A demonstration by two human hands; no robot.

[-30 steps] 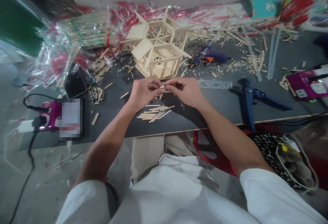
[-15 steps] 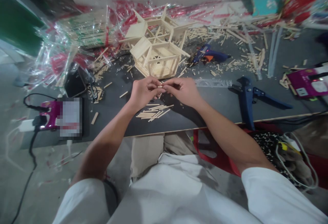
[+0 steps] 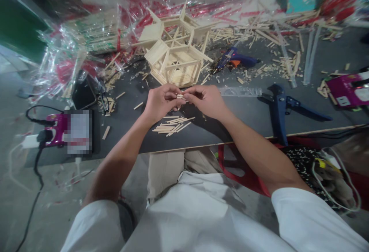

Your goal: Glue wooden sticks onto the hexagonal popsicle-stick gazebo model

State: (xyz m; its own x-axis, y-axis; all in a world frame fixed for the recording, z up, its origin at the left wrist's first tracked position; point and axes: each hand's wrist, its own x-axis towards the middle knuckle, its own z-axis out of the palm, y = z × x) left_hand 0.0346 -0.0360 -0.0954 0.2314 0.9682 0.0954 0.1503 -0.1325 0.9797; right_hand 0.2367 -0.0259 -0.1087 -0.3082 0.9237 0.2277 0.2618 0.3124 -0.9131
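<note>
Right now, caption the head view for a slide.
Both hands, left and right, pinch a small stick above cut sticks.

Hobby craft workspace: a dark worktable strewn with cut wooden sticks, a stick-built model house, a blue glue gun, blue cutters and cellophane packaging.

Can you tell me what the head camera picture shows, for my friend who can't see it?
Two hands, left hand and right hand, pinch a small wooden stick together over a dark table. Cut sticks lie below them, a stick-built model house behind, and a blue glue gun to the right.
</note>
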